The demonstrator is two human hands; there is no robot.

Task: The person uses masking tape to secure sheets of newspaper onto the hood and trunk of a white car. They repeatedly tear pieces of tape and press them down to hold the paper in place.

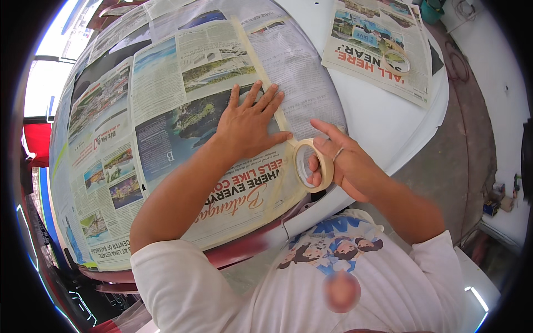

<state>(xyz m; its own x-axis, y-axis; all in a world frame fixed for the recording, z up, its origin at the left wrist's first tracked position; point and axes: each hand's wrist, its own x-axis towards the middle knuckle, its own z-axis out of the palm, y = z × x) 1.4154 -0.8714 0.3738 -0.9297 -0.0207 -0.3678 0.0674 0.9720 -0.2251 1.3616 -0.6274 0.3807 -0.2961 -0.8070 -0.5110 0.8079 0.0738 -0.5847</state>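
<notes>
Beyond, tape ring (401, 72) on loose newspaper (345, 49), left fingers (268, 96) spread on sheets (161, 80), right fingers (330, 131) clamping tape roll (326, 171)

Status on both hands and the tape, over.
Left hand spread over newspaper and tape strip. Right hand holding tape roll, fingers through its core. Second roll lying apart; nothing visibly blocking the hands.

Two hands (244, 126) (355, 169), two tape rolls (327, 177) (407, 64), seemingly five-plus newspaper sheets (161, 83)
</notes>
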